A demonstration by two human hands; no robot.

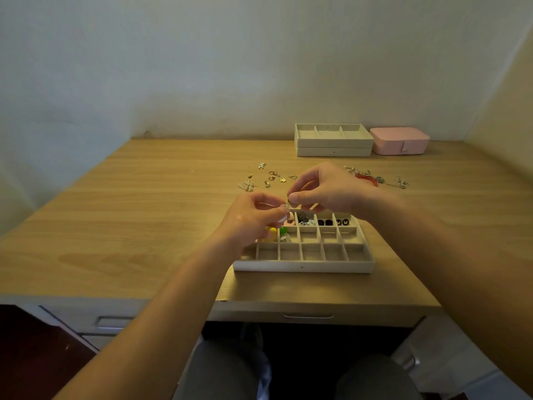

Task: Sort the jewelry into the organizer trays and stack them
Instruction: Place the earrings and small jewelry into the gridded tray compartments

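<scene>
Wooden desk [129, 226], dimly lit. Nearest, the gridded tray [302, 267] is kept close for easy dropping. Above it, a tiny earring [288, 202] is pinched between left hand [253, 219] and right hand [326, 189], likely being fastened. Beyond, loose jewelry [271, 176] is spread; stacked trays [334, 151] are parked farthest.

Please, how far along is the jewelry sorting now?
Partly done. The far row of the grid tray holds pieces; its near row looks empty. Both the left hand and the right hand pinch a small gold piece above it. Loose earrings and a red bracelet lie on the desk. Two trays sit stacked at the back; this one is not stacked yet.
</scene>
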